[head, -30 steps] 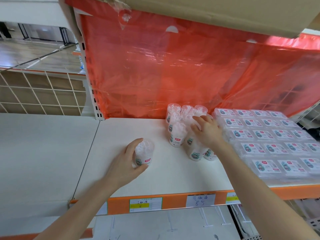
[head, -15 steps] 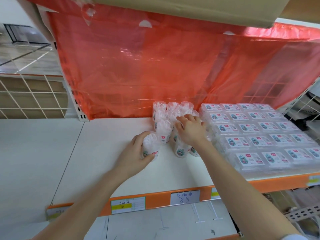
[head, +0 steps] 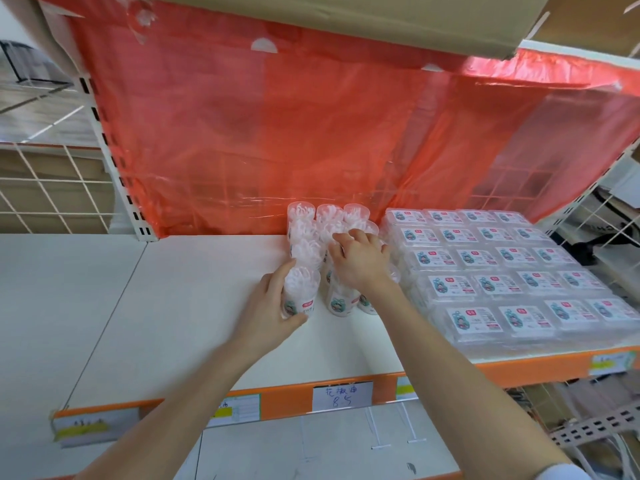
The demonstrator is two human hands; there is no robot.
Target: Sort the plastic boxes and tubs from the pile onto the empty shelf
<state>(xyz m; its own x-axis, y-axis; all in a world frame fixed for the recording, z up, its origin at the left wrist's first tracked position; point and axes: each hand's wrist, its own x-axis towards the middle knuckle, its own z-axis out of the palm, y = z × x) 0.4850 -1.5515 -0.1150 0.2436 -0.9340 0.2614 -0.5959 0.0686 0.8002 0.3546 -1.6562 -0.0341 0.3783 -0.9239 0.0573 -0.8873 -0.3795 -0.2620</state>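
Observation:
A cluster of clear round tubs (head: 306, 230) filled with white sticks stands on the white shelf (head: 194, 306), against the red plastic sheet. My left hand (head: 268, 313) is wrapped around one tub (head: 300, 296) at the cluster's front left, touching its neighbours. My right hand (head: 360, 261) lies palm down on the tops of the tubs in the middle, fingers spread. To the right, flat clear plastic boxes (head: 505, 271) with labels lie in neat rows, stacked in layers.
A red translucent sheet (head: 277, 143) hangs behind the shelf. A cardboard box (head: 346, 15) overhangs above. The shelf's orange front edge (head: 294, 400) carries price labels. A white wire grid (head: 45, 188) stands at the left, another at the far right. A lower shelf shows below.
My left hand has slid its tub to the right across the shelf until it joined the cluster. My right hand stayed on the tub tops. The camera moved closer.

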